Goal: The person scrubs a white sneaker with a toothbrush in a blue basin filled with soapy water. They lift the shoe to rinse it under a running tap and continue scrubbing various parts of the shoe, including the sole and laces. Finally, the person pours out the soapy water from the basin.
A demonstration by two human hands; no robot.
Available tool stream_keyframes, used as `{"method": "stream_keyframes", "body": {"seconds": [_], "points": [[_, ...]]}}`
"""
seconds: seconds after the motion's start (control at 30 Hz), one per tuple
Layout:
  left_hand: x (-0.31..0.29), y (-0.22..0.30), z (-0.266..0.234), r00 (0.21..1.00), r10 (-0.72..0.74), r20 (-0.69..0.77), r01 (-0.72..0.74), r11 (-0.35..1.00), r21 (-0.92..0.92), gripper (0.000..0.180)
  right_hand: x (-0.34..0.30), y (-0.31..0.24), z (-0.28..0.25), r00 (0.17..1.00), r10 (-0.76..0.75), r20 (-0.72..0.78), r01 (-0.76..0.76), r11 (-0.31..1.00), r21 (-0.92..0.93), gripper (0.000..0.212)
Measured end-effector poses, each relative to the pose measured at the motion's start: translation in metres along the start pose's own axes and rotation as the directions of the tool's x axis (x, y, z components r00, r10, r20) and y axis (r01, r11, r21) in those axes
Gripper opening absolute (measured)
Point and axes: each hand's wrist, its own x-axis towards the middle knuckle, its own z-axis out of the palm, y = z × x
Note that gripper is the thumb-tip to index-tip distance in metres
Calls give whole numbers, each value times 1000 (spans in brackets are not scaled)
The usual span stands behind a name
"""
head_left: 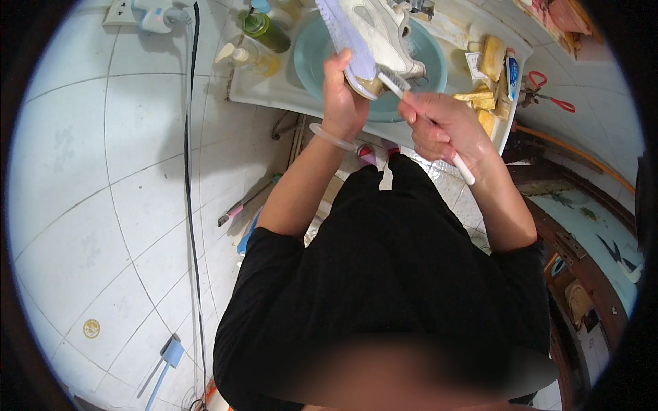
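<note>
A white and lavender sneaker [367, 41] is held tilted over a teal basin [314, 65], its sole turned toward the left. My left hand [343, 96] is closed round the heel end of the shoe, thumb on the lavender sole. In my right hand [445, 127] is a white-handled toothbrush [394, 81], gripped along its handle. Its bristles lie against or very near the lower end of the shoe, beside the tan patch of the sole. Whatever the basin holds is mostly hidden behind the shoe.
The basin sits in a white sink counter [274, 92]. A green bottle [264, 31] and a pump bottle [247, 60] stand left; yellow soap bars [491, 58] and a toothpaste tube [512, 75] lie right. Red-handled scissors [548, 92] hang beyond. A black cable [188, 137] runs down the tiled wall.
</note>
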Motion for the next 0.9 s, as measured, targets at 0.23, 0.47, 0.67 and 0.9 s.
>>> {"method": "stream_keyframes", "body": {"seconds": [0.23,0.47,0.67,0.9], "points": [[4,-9,-9,999,32,-26,-31,998,47,49,-3,10,4,998,60,30,-60,998,-20,28],[-1,-11,0,997,77,-30,-73,989,127,44,1,10,12,999,-2,39,0,998,60,31],[3,-9,2,991,131,-11,-129,985,114,42,-8,12,7,1000,-8,30,7,999,47,31],[3,-11,-3,989,143,-25,-139,982,126,41,-7,12,5,1000,9,3,-9,998,54,31]]}}
